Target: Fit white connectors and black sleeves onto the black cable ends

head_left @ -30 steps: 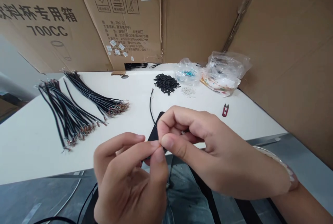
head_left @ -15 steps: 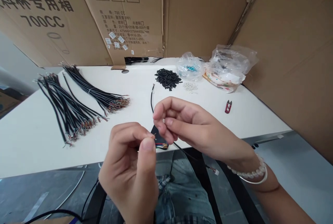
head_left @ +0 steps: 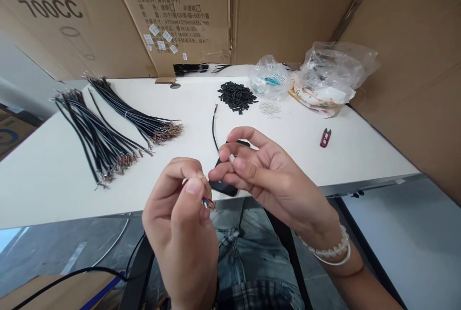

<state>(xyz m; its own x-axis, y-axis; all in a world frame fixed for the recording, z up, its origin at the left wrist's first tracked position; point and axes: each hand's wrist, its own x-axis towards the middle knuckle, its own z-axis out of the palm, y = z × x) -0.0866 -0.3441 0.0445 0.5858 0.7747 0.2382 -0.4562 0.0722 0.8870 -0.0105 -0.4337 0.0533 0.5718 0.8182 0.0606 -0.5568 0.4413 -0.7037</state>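
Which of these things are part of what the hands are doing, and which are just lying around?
In hand: left hand, right hand, black cable, its coloured wires, small white piece.
Lying about: cable bundles, short black pieces, red snips, plastic bags.

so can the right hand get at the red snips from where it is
Probably yes. The snips lie on the table off to the right of the right hand, with nothing between them. The only hold-up looks to be that it is pinching the black cable, so it would have to let go first.

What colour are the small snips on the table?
The thread snips are mostly red, seen in the head view.
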